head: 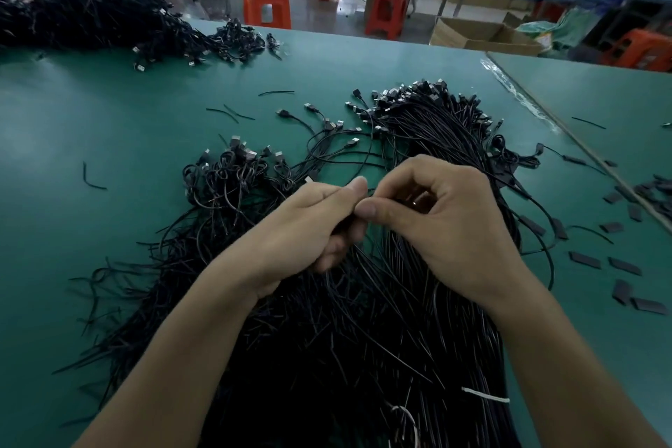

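A large bundle of thin black USB cables (411, 302) lies along the green table (109, 142), plugs at the far end. Above its middle, my left hand (312, 222) grips a thin black cable, fingers curled round it and thumb on top. My right hand (440, 215) meets it from the right, pinching the same cable between thumb and curled fingers; a small metal glint shows inside its fingers. The held cable itself is mostly hidden by both hands. To the left sits a smaller pile of coiled, tied cables (236, 171).
A big heap of black cables (91, 22) fills the far left of the table. Short black ties (236, 114) and flat black pieces (623, 265) are scattered around. Orange stools (267, 4), cardboard boxes (480, 34) and a long blue bench stand beyond the far edge.
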Action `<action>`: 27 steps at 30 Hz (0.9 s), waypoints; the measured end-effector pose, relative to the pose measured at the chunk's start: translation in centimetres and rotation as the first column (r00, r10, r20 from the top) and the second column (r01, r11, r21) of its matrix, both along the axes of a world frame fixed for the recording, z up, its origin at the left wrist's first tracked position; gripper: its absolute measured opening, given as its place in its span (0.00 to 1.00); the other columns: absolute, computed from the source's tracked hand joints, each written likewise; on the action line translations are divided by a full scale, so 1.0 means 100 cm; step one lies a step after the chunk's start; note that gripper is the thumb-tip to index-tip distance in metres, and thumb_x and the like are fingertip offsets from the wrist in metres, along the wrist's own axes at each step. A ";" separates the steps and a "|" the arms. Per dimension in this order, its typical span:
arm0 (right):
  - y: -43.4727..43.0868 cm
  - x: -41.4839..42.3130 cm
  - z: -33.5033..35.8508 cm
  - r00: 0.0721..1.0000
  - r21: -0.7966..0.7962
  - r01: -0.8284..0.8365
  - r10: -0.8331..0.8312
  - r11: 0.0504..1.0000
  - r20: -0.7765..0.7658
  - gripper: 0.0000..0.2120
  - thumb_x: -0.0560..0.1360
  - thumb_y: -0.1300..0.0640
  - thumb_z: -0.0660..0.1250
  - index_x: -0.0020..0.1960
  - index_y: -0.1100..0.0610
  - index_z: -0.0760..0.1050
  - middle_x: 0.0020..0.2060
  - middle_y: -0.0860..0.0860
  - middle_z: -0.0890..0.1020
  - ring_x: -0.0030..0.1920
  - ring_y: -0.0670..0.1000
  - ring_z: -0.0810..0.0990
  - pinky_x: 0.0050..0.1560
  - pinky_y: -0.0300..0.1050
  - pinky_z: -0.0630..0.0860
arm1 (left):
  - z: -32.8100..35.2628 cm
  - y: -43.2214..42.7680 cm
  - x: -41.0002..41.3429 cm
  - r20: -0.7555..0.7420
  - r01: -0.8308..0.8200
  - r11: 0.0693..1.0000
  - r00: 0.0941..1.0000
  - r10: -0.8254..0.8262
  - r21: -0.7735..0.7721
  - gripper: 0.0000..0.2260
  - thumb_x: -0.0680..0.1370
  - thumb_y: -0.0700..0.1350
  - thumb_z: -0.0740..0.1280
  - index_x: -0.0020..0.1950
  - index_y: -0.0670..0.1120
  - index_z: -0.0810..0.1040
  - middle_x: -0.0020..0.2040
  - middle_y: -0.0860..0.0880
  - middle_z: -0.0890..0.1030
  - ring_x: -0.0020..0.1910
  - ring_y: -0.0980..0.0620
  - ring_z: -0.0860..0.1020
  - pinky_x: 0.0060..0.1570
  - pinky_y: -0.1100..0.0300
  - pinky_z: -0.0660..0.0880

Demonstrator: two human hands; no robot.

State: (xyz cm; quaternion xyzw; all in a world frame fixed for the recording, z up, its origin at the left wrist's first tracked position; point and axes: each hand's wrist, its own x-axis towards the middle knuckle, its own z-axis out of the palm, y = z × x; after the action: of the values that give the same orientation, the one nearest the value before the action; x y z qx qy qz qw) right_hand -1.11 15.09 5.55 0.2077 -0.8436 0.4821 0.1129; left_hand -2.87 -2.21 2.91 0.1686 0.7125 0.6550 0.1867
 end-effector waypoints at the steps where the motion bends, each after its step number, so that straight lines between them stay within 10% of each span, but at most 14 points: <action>1: -0.001 0.000 -0.001 0.999 -0.039 -0.018 0.019 0.999 0.026 0.08 0.70 0.50 0.75 0.40 0.54 0.80 0.36 0.47 0.82 0.36 0.46 0.78 0.39 0.42 0.75 | 0.001 -0.003 0.000 0.040 0.041 0.999 0.998 -0.043 0.034 0.24 0.83 0.59 0.56 0.29 0.52 0.73 0.22 0.56 0.66 0.20 0.57 0.64 0.22 0.69 0.63; 6: 0.000 -0.005 -0.002 0.973 -0.123 -0.154 0.173 0.980 0.155 0.09 0.73 0.51 0.70 0.43 0.56 0.76 0.37 0.55 0.79 0.38 0.59 0.76 0.41 0.54 0.76 | 0.002 -0.010 0.001 0.201 0.159 0.960 0.957 -0.207 0.232 0.21 0.79 0.60 0.60 0.30 0.51 0.68 0.24 0.51 0.69 0.23 0.53 0.71 0.24 0.65 0.68; 13: 0.000 -0.010 -0.006 0.986 0.024 -0.102 0.098 0.994 0.133 0.07 0.78 0.56 0.69 0.42 0.50 0.73 0.34 0.41 0.77 0.34 0.42 0.73 0.37 0.37 0.70 | -0.006 -0.005 -0.004 -0.004 -0.038 0.998 0.999 0.039 0.045 0.26 0.83 0.57 0.58 0.28 0.45 0.70 0.28 0.49 0.72 0.30 0.54 0.74 0.35 0.67 0.73; 16: -0.007 -0.008 -0.008 0.999 0.047 -0.022 0.020 0.999 0.033 0.07 0.78 0.56 0.69 0.43 0.50 0.73 0.37 0.41 0.80 0.37 0.43 0.79 0.38 0.38 0.75 | -0.005 -0.002 -0.003 0.170 -0.036 0.986 0.985 0.008 0.161 0.27 0.83 0.57 0.59 0.47 0.32 0.78 0.42 0.37 0.82 0.39 0.51 0.84 0.43 0.51 0.82; 20: -0.020 -0.007 -0.007 0.996 -0.018 0.028 -0.029 0.999 -0.090 0.08 0.78 0.58 0.69 0.43 0.53 0.71 0.37 0.33 0.79 0.32 0.36 0.77 0.33 0.26 0.70 | 0.000 0.002 0.001 0.326 -0.034 0.958 0.943 -0.063 0.286 0.27 0.81 0.64 0.57 0.60 0.44 0.80 0.46 0.38 0.84 0.40 0.42 0.85 0.30 0.51 0.81; 27: -0.021 -0.016 -0.017 0.994 -0.070 0.084 -0.079 0.994 0.073 0.08 0.73 0.51 0.74 0.45 0.49 0.74 0.37 0.47 0.81 0.38 0.47 0.80 0.41 0.49 0.79 | -0.005 -0.011 -0.007 0.131 -0.199 0.980 0.971 0.198 -0.012 0.26 0.79 0.68 0.53 0.35 0.50 0.75 0.27 0.53 0.70 0.21 0.57 0.63 0.18 0.68 0.57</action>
State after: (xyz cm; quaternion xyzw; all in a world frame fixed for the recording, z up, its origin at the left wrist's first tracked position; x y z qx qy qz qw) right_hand -2.72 12.95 3.86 0.1520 -0.8367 0.5145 0.1105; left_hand -3.54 -3.28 2.39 0.0530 0.7116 0.6804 0.1668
